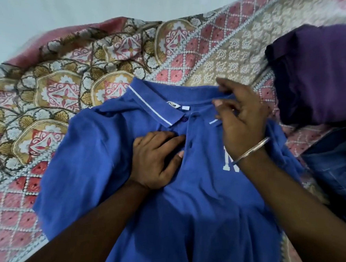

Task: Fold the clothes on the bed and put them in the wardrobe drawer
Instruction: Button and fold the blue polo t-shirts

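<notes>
Right at the collar, the thumb and forefinger of the right hand (240,119) pinch the far right edge of the collar (149,102) of the blue polo shirt (194,193), the other fingers curled loosely above the fabric. Its wrist carries a thin metal bangle (250,150), and the forearm comes in from the lower right, crossing the shirt's chest over a white printed letter (230,161). Nearer the middle, the left hand (155,160) lies palm down on the shirt just below the collar's left point, its fingers nearly straight and pressing the cloth beside the button placket (188,132), holding nothing. Its forearm reaches in from the lower left.

Front up, the shirt is spread on the patterned bedspread (57,102), collar away from the person, with a small label showing inside the neck. Its left sleeve lies rumpled out toward the left. Bare bedspread shows to the left of and beyond the shirt. Close on the right, a purple garment (325,76) is heaped just beyond the right sleeve, and blue jeans (333,168) lie just beside the shirt's right edge. A pale wall (54,4) runs behind the bed.
</notes>
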{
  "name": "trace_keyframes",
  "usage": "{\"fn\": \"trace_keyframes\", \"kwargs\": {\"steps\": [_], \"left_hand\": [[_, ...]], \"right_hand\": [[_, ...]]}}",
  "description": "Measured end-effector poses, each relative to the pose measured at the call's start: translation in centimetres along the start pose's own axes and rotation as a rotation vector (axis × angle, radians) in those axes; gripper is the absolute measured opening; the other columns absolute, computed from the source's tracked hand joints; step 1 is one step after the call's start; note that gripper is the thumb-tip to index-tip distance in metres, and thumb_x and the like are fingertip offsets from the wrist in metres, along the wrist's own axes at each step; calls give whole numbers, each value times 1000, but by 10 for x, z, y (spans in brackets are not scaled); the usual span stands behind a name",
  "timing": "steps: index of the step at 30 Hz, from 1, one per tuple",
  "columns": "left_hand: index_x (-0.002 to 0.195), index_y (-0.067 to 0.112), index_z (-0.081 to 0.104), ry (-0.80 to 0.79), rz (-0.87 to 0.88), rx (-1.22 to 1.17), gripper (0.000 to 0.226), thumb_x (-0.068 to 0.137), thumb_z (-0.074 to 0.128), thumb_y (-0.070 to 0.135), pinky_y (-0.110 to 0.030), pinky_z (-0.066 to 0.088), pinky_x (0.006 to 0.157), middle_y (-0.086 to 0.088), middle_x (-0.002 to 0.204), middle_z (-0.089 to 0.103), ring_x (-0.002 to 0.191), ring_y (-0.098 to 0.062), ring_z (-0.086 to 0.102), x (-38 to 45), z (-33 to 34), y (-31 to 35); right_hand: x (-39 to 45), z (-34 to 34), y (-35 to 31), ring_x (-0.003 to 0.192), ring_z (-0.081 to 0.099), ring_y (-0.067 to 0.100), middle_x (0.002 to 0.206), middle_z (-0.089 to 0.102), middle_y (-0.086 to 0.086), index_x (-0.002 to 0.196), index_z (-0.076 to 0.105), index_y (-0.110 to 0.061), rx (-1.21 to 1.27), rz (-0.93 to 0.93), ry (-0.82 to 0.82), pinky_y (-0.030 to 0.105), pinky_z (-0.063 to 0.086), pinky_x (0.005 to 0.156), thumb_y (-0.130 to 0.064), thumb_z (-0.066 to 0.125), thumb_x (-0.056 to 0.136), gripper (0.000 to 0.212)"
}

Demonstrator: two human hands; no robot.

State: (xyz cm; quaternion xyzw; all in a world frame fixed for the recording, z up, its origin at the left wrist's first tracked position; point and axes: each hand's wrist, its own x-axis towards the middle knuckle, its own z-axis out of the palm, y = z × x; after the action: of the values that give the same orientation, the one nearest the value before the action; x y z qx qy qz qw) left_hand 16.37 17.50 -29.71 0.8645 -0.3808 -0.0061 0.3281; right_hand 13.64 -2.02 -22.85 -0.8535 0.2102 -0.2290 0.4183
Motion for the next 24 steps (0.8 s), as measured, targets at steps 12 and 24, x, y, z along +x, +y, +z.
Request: {"fn": "trace_keyframes", "kwargs": {"steps": [12,24], "left_hand": [[105,24,75,103,14,31,28,91,59,42,-37,42,74,7,103,71,92,-18,63,-1,8,0],[98,31,76,-12,-187,-110,17,86,71,43,-43,50,78,15,95,73,88,-10,66,10,-7,17]], "right_hand": [[-55,7,40,92,56,27,127,62,1,131,62,-15,-298,-414,-465,44,48,75,-9,50,81,52],[-72,25,67,84,62,34,114,53,6,111,60,-14,-332,-511,-158,45,50,68,-17,37,102,25]]}}
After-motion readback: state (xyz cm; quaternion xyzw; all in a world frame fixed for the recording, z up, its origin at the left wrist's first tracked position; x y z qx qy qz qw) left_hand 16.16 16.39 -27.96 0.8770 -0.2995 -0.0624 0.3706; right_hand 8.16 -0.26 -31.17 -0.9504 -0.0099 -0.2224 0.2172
